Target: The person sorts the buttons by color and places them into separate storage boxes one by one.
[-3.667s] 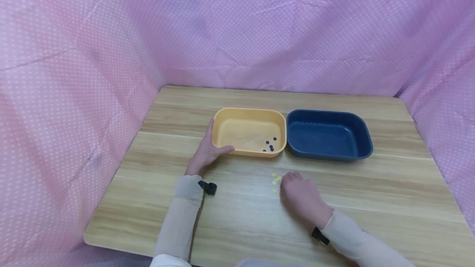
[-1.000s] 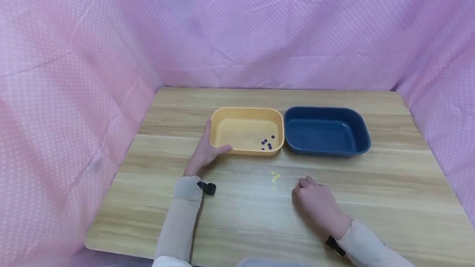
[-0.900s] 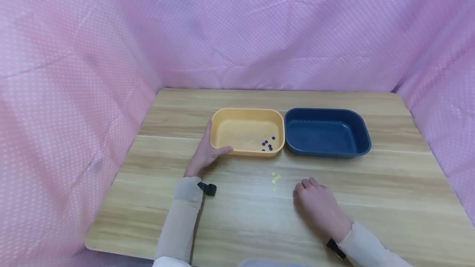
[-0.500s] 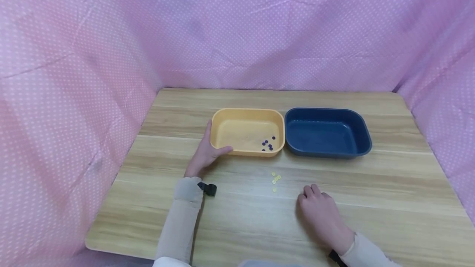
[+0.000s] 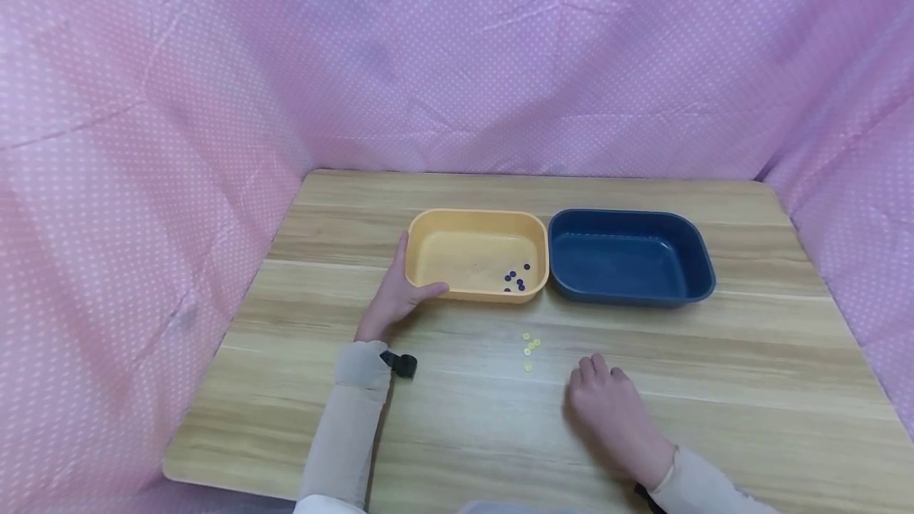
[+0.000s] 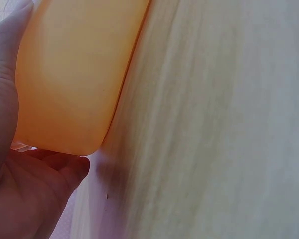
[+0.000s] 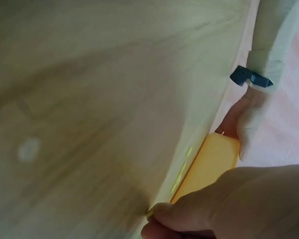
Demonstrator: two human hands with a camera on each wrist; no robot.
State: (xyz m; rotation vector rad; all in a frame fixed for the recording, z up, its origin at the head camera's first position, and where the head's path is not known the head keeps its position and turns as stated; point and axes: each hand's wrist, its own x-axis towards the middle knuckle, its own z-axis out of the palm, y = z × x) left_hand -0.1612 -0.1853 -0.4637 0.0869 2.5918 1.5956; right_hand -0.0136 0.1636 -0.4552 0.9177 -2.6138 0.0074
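The left hand (image 5: 400, 288) grips the near left corner of a yellow tray (image 5: 471, 294), thumb along the front rim and fingers around the left end. Inside, at the right, lie several small dark purple discs (image 5: 520, 287). On the table in front are several small yellow buttons (image 5: 528, 351). Right of them, the right hand (image 5: 617, 415) is low over the table with its fingers curled. In the right wrist view its thumb and finger pinch a tiny yellowish piece (image 7: 150, 213), apparently a yellow button; the fingers hide most of it.
A dark blue tray (image 5: 631, 296) stands against the yellow tray's right end, with nothing seen inside. Both stand on a wooden table (image 5: 457, 419). Pink dotted cloth (image 5: 500, 62) hangs behind and at both sides.
The right hand has moved right, away from the yellow buttons. One more purple disc shows in the yellow tray than at first. The left hand keeps its grip.
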